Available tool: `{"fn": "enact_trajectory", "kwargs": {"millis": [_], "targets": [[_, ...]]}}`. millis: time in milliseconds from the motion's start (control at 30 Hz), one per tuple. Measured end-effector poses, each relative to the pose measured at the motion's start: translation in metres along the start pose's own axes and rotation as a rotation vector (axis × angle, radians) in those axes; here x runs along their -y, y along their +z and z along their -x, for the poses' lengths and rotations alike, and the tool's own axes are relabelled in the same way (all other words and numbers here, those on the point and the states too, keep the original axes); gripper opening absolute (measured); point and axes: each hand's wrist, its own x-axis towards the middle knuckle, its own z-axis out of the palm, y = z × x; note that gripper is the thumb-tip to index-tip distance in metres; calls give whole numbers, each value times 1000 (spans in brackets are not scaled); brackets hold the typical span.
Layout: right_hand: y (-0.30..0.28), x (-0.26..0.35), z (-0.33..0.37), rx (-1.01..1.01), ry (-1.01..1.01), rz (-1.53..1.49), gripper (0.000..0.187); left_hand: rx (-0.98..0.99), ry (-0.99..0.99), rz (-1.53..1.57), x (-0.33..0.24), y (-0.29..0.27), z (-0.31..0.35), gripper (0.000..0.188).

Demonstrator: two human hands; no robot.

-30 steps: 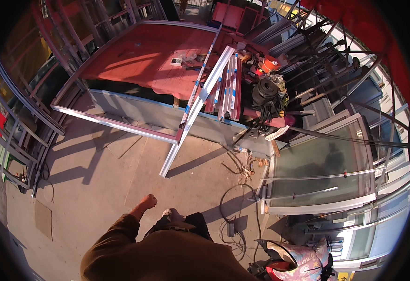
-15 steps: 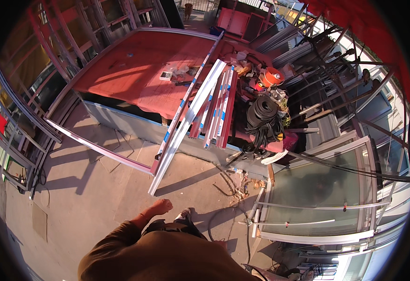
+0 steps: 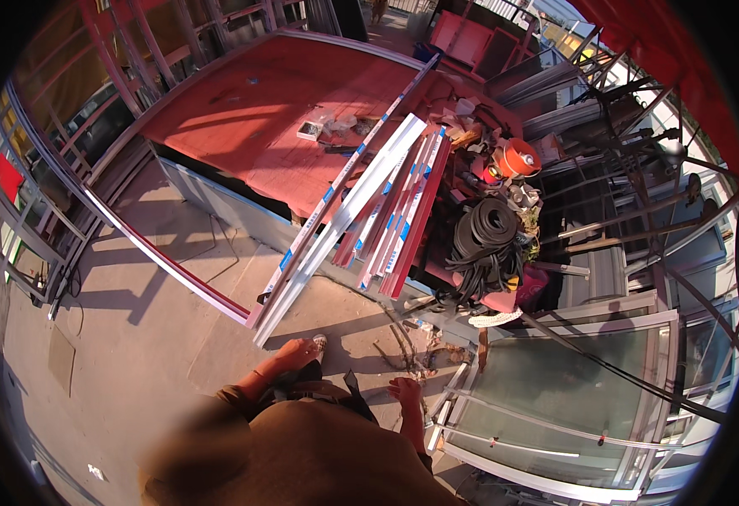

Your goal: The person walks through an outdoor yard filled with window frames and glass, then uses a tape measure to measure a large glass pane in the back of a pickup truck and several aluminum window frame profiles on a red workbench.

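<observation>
A long, straight white metal bar (image 3: 348, 221) is slanting away beyond the left hand (image 3: 297, 350), whose grip is unclear; the right hand (image 3: 405, 391) is hanging loose, empty.

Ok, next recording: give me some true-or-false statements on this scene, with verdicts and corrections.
1. The tabletop is red. True.
2. The left hand grips the white bar. False: it is beside the bar's near end, not gripping it.
3. The white bar juts past the tabletop's near edge. True.
4. The glazed panel is at the left. False: it is at the right.
5. The black coil lies right of the white bar. True.
</observation>
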Motion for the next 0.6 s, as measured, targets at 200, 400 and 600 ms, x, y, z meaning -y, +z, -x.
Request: {"fn": "enact_trajectory", "kwargs": {"millis": [200, 400, 600], "targets": [[29, 67, -21, 90, -18, 104, 27, 29, 24, -62, -19, -10, -91, 29], [40, 136, -48, 51, -143, 93, 28, 52, 78, -38, -47, -34, -165, 55], [56, 184, -80, 119, -120, 3, 24, 66, 23, -5, -77, -51, -206, 68]]}}
